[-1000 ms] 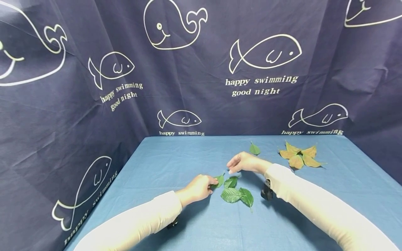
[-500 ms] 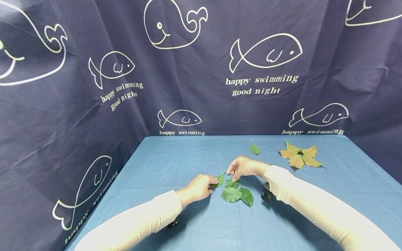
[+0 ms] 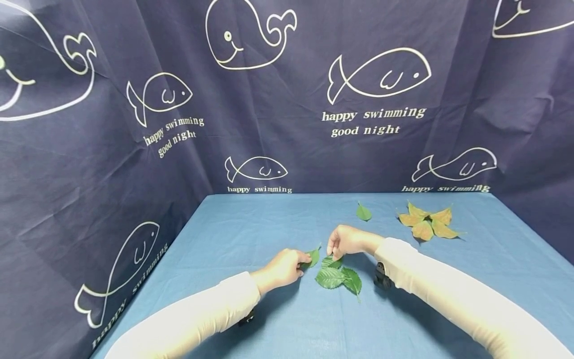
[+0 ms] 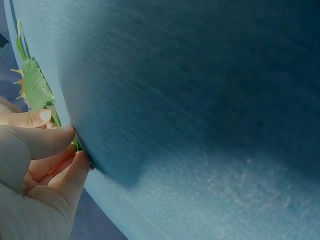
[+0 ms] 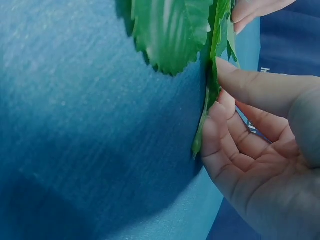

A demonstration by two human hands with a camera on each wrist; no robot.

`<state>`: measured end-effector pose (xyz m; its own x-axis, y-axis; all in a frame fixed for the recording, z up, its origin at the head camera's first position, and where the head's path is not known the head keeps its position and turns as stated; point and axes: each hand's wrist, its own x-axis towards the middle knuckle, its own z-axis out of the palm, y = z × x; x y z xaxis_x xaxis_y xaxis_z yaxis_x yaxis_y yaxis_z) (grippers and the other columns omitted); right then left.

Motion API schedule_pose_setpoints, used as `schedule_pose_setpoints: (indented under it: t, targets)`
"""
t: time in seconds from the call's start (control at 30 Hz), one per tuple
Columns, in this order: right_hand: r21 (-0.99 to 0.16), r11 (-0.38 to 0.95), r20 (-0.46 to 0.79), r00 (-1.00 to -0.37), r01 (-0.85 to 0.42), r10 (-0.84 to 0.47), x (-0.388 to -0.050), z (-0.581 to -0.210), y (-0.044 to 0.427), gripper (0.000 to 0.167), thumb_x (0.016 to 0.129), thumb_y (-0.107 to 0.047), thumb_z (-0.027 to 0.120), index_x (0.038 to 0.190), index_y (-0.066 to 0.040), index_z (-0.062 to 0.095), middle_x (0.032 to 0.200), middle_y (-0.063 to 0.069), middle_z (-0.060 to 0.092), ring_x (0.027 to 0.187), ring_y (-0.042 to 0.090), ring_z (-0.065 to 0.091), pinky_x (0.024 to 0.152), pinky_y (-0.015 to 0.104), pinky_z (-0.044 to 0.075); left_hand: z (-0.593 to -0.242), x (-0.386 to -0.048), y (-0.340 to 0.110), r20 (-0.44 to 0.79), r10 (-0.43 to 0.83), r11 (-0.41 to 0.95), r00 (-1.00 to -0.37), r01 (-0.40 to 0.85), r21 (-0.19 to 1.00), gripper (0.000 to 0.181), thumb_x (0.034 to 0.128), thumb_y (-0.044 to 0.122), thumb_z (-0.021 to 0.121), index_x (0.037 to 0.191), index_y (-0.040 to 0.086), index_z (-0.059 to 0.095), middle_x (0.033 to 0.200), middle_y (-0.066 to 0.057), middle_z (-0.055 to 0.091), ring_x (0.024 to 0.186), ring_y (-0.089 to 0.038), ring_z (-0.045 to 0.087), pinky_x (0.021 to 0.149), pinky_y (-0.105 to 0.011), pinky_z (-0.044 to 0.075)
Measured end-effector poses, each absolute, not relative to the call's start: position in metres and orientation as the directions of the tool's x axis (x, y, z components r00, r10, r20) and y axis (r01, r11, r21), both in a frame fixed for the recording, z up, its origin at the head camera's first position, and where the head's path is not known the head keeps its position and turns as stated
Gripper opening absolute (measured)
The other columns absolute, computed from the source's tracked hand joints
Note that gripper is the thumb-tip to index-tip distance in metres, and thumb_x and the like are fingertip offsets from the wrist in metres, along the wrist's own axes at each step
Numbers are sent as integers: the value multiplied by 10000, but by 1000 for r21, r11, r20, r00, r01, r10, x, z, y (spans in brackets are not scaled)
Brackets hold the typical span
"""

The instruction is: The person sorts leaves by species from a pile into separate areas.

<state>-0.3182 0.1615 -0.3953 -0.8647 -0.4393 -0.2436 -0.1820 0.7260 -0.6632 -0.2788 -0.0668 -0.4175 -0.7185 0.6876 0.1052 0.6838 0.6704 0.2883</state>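
A person's two hands meet over green leaves on a blue table, just below the center of the frame. The left hand pinches the left leaf between thumb and fingertips at its lower end, the stem pointing toward the upper right. Beside it, the right hand pinches the right leaf at the stem end; the right wrist view shows the stem running down past the fingertips. Whether that leaf is lifted off the cloth cannot be told. Just below, a pair of leaves lies together, one blade meeting the other. A lone leaf sits above the right hand, and yellow leaves form a star at the right of the frame, before a dark curtain of whales and fish. The leaves look almost weightless, thin and flexible, with edges that could crease or tear. Lying so flat, they likely offer little to grasp; the stem or the base of the midrib seems the surest hold, with a light pinch.
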Motion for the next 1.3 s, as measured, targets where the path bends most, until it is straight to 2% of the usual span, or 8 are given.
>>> schedule_pose_setpoints:
  t: [0.4,0.77,0.9,1.13,1.3]
  targets:
    - [-652,739,-232,-884,-168,-405,-315,-396,161,146,755,103,703,829,-21,717,780,97,695,604,143,593,604,286,551,-413,-277,-66,88,680,679,-728,670,298,361,808,-20,730,1166,17,703,1227,-94,677,1131,-231,647,884,-244,555]
    - [-755,629,-197,-851,-185,-487,-321,-400,174,97,811,60,698,901,37,725,789,99,718,683,142,656,674,306,593,-412,-277,-67,83,682,681,-727,672,290,373,809,-14,731,1179,23,697,1235,-87,675,1138,-235,643,903,-258,550]
    - [-793,589,-193,-853,-155,-484,-322,-402,175,110,820,51,696,927,64,717,783,87,716,683,127,651,687,314,598,-412,-276,-66,53,672,694,-738,654,302,380,821,9,734,1197,35,689,1251,-78,667,1139,-224,641,901,-258,551]
    - [-864,501,-183,-888,-60,-421,-329,-405,176,148,841,41,679,977,96,695,799,28,709,703,94,643,735,334,604,-410,-277,-66,62,676,689,-734,660,300,371,825,14,736,1193,33,692,1253,-87,665,1144,-221,638,895,-247,552]
    - [-890,455,-188,-891,-23,-413,-327,-406,176,164,853,41,665,998,115,680,784,6,705,700,104,647,747,352,603,-412,-276,-67,74,678,688,-731,666,288,370,816,13,740,1183,40,700,1239,-79,674,1138,-220,642,899,-249,549]
